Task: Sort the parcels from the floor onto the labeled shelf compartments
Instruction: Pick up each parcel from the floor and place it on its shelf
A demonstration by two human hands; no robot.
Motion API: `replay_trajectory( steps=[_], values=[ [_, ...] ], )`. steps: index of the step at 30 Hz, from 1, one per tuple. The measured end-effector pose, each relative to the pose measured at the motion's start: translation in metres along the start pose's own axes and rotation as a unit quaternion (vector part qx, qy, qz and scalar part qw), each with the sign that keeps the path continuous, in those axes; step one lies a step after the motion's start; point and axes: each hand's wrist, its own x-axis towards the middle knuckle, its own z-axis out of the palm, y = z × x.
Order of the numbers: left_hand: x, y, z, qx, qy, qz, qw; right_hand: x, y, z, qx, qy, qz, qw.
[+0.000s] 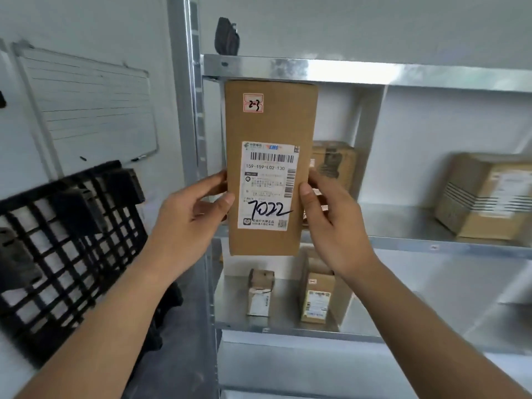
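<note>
A tall brown cardboard parcel (pixel 270 131) stands upright in front of the metal shelf (pixel 417 240). It carries a small sticker marked "2-3" near its top and a white shipping label with "7022" handwritten on it. My left hand (pixel 187 223) grips its left edge, thumb on the front face. My right hand (pixel 331 223) grips its right edge the same way. The parcel's top reaches the upper shelf beam (pixel 374 72); its bottom hangs below the middle shelf's front edge.
Other parcels sit on the shelf: one behind the held parcel (pixel 335 165), one at the right (pixel 486 197), two small ones (pixel 260 292) (pixel 316 298) on the lower level. A black plastic crate (pixel 66 240) leans at the left under a whiteboard (pixel 92 108). A dark object (pixel 226 36) rests on top.
</note>
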Motion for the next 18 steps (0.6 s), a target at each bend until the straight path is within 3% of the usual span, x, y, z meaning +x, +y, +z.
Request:
replay_trajectory(
  steps=[13, 18],
  values=[
    [-0.024, 0.057, 0.174, -0.078, -0.177, 0.036, 0.98, -0.097, 0.023, -0.183, -0.126, 0.118, 0.111, 0.979],
    [-0.044, 0.083, 0.264, -0.069, -0.222, 0.035, 0.972, -0.138, 0.045, -0.268, -0.155, 0.115, 0.136, 0.972]
  ],
)
